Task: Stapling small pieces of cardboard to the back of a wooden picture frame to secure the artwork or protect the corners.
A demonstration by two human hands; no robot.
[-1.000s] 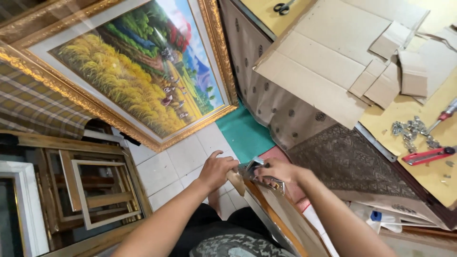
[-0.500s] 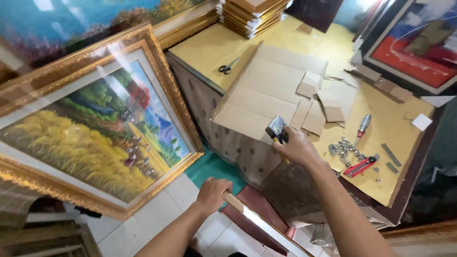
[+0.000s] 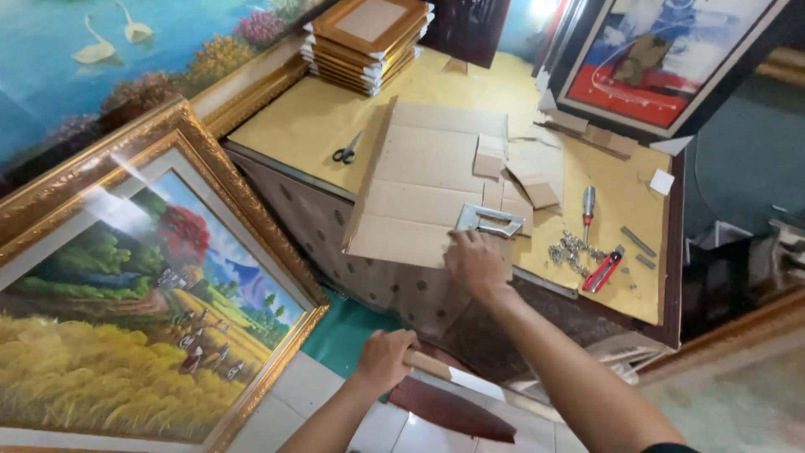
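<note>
- Presently, right hand (image 3: 476, 265): fingers spread, tips touching stapler (image 3: 489, 221) lying just beyond them on cardboard (image 3: 419, 180).
- Left hand (image 3: 384, 359): fingers clamped round frame (image 3: 436, 369) end.

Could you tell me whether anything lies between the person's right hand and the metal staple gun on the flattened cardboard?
Nothing visible does. The right hand hovers just below the silver metal staple gun, which lies on the flattened brown cardboard sheet, fingertips at its near edge. The scissors and red utility knife lie off to the sides.
</note>
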